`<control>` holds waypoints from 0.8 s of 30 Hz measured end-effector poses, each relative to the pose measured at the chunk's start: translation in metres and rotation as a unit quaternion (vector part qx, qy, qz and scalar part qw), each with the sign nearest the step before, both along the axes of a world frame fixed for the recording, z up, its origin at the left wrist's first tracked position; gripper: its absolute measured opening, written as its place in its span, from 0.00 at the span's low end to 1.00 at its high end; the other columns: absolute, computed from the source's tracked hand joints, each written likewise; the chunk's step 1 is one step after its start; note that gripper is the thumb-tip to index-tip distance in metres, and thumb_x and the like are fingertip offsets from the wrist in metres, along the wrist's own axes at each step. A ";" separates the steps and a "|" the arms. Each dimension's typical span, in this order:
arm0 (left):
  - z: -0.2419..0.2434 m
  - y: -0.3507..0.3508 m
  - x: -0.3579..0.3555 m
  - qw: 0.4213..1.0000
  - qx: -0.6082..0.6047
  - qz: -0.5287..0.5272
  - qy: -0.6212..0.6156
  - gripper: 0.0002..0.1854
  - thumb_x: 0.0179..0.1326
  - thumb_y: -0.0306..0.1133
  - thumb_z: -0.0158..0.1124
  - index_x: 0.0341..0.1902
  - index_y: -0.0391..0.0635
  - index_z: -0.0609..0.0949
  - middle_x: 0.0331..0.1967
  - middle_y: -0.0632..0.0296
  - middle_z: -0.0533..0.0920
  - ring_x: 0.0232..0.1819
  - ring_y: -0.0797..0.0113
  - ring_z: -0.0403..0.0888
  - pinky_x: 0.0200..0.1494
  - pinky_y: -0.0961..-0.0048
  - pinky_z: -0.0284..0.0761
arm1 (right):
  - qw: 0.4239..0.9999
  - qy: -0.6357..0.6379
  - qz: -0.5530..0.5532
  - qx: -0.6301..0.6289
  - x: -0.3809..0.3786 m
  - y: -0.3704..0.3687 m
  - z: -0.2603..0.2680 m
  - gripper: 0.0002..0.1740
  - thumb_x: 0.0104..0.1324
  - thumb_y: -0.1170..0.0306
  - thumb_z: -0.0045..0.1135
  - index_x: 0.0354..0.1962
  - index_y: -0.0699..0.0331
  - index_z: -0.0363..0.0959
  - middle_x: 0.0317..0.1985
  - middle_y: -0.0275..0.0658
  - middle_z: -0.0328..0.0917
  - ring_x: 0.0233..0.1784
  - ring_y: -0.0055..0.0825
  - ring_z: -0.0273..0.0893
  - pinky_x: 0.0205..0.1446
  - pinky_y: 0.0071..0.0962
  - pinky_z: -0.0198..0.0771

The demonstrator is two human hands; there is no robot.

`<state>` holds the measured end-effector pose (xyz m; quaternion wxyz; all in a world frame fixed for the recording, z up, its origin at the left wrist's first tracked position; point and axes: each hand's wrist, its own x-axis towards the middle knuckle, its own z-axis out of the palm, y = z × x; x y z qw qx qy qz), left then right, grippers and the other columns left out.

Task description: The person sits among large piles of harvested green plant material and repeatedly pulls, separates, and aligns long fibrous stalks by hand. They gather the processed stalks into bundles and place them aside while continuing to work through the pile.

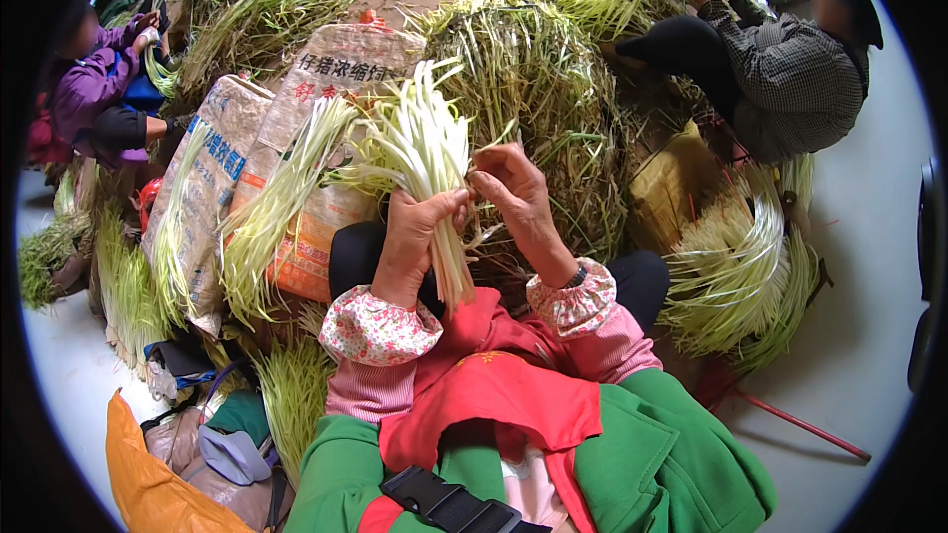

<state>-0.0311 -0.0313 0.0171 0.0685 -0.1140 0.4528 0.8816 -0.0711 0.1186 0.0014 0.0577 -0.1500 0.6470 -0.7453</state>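
Note:
My left hand [426, 229] grips a bunch of pale, chive-like stalks [433, 133] around its lower part. The white-green leaves fan upward and the cut-looking stem ends point down towards my lap. Close beside the bunch, my right hand [522, 192] has its thumb and forefinger drawn together at the stalks. A thin pale strand shows near those fingertips, but whether they pinch it is unclear. Left of the bunch, a loose bundle of similar stalks [292, 200] lies across a printed woven sack [348, 89].
A large heap of tangled stalks [526, 118] rises in front of me. Sorted pale bundles [729, 266] stand at the right, near a red pole [803, 426]. An orange bag [159, 474] lies at lower left. Two people [792, 89] work with stalks at either side.

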 end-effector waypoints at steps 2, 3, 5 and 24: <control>0.000 -0.001 0.000 0.999 0.026 0.021 0.018 0.12 0.56 0.22 0.64 0.44 0.36 0.79 0.31 0.61 0.82 0.24 0.77 0.76 0.27 0.81 0.74 | 0.999 -0.011 0.014 0.030 0.006 0.001 -0.012 0.14 0.70 0.68 0.54 0.45 0.71 0.68 0.40 0.36 0.72 0.43 0.19 0.74 0.49 0.22 0.71; -0.001 0.000 0.001 0.998 0.042 0.029 0.025 0.12 0.56 0.22 0.64 0.44 0.35 0.79 0.31 0.61 0.82 0.24 0.77 0.76 0.27 0.81 0.74 | 0.998 -0.026 0.041 0.044 0.013 0.003 -0.012 0.12 0.71 0.69 0.52 0.45 0.70 0.69 0.39 0.36 0.74 0.42 0.18 0.73 0.48 0.21 0.70; 0.000 -0.003 -0.001 0.999 0.029 0.035 0.018 0.09 0.56 0.21 0.62 0.42 0.34 0.79 0.30 0.60 0.82 0.23 0.76 0.76 0.27 0.81 0.74 | 0.977 -0.107 0.150 -0.110 0.016 -0.004 -0.025 0.12 0.72 0.69 0.51 0.45 0.70 0.69 0.38 0.34 0.75 0.40 0.15 0.73 0.45 0.18 0.71; -0.005 -0.028 -0.006 0.975 0.186 0.108 0.062 0.08 0.61 0.27 0.61 0.39 0.36 0.75 0.21 0.66 0.73 0.23 0.80 0.68 0.31 0.81 0.65 | 0.934 -0.313 -0.169 0.001 0.002 0.253 -0.084 0.09 0.69 0.72 0.48 0.27 0.58 0.69 0.14 0.22 0.57 0.10 0.10 0.47 0.12 0.16 0.41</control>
